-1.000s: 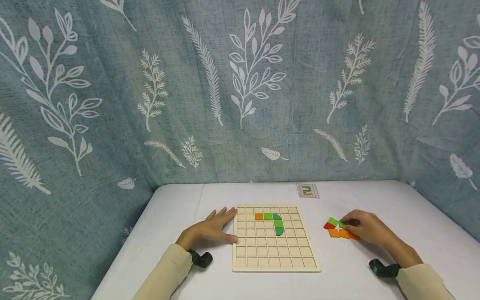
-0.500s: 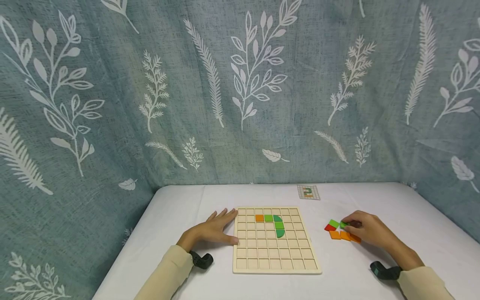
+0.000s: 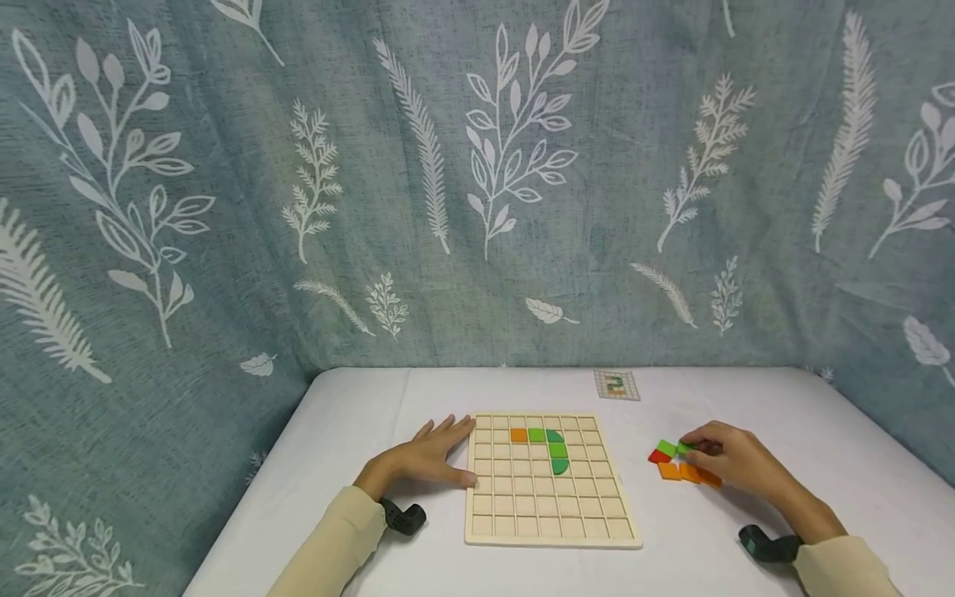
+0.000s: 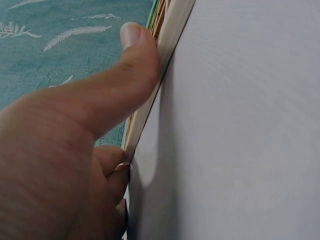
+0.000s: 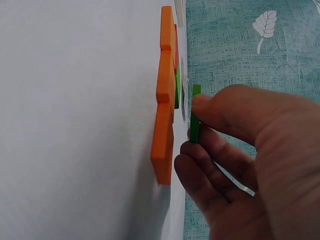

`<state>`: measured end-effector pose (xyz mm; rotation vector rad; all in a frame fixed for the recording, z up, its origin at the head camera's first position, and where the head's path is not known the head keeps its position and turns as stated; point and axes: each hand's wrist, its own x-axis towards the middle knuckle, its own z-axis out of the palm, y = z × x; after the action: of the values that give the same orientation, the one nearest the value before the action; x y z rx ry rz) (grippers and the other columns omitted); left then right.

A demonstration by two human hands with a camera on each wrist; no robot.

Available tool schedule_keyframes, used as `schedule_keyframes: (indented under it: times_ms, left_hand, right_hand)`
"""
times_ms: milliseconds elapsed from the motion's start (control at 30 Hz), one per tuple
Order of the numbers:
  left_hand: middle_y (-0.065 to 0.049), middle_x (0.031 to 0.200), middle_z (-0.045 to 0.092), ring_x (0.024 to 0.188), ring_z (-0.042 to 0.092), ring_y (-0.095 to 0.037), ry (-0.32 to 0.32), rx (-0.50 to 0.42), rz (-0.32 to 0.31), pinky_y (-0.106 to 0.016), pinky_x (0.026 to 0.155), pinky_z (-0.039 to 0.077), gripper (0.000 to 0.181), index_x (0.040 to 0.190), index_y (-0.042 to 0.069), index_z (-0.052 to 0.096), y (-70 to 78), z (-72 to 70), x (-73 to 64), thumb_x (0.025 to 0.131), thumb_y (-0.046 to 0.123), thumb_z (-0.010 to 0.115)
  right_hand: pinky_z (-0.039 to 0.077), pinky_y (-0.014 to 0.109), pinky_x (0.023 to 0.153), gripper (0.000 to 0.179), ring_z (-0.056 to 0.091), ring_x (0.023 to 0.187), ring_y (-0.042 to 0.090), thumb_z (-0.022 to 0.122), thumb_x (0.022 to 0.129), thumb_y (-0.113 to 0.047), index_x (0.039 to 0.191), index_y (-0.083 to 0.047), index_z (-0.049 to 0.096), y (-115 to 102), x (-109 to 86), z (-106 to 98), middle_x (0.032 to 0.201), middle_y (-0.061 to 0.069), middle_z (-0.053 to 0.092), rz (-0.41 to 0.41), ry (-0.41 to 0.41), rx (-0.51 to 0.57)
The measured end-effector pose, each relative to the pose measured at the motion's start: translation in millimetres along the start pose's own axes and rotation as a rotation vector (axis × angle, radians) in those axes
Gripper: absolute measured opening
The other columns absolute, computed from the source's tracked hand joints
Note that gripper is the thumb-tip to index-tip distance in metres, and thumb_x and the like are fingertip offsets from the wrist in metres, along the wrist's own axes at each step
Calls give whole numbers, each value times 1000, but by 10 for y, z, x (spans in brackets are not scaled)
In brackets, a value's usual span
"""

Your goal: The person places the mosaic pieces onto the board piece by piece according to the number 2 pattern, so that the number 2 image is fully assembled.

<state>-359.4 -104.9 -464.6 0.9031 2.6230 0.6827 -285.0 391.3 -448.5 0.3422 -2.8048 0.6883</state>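
My left hand lies at the left edge of a pale wooden grid board, fingers spread, thumb and fingertips touching its rim. Set in the board's upper cells are an orange square tile, two light green squares and two dark green rounded pieces. To the right of the board, my right hand pinches a green tile between thumb and fingers, just above the table. Close by lie three orange tiles, a red tile and another light green tile.
A small card printed with a grid and a coloured figure lies behind the board, near the back edge of the white table. A blue-green curtain with white leaves hangs behind. Each wrist wears a dark camera mount.
The head view has shifted slightly, so everything sits a little lower in it. Both hands stay in place, the right with the green tile throughout.
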Motion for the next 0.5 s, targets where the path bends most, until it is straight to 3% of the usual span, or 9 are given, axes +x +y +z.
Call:
schedule_keyframes:
  times_ms: [500]
  left_hand:
    - [0, 169, 14, 158, 3, -24, 3, -5, -1, -50, 128, -3, 108, 162, 16, 16, 0, 38, 6, 82, 65, 70]
  right_hand:
    - [52, 20, 64, 18, 55, 76, -4, 77, 84, -10, 103, -8, 76, -131, -6, -4, 95, 0, 69, -39, -30, 16]
